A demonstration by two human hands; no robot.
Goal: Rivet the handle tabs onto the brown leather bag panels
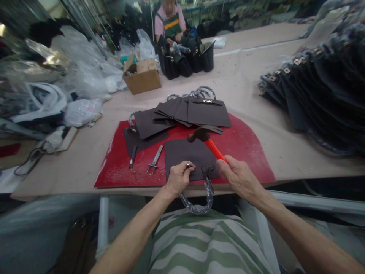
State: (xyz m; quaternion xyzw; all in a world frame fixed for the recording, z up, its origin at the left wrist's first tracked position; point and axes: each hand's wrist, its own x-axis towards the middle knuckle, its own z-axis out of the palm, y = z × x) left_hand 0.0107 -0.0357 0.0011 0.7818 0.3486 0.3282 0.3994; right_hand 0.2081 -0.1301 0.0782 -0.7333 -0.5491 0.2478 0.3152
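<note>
A dark flat panel (185,150) lies at the front of a red board (245,152). A plastic-wrapped handle (196,208) joins it and hangs over the table edge. My left hand (179,177) is closed round a small metal tool (188,164), held upright on the panel; its lower end is hidden. My right hand (239,174) grips the orange handle of a claw hammer (212,145), whose head is above the panel's back edge. Left of the panel lie a two-pronged metal tool (155,160) and a short dark tool (133,156).
More dark panels (208,113) with wrapped handles overlap at the board's back. Farther off are a cardboard box (144,82), black bags (185,61) and a person (170,21). Black pieces (319,91) are piled at right, plastic wrapping (82,57) at left.
</note>
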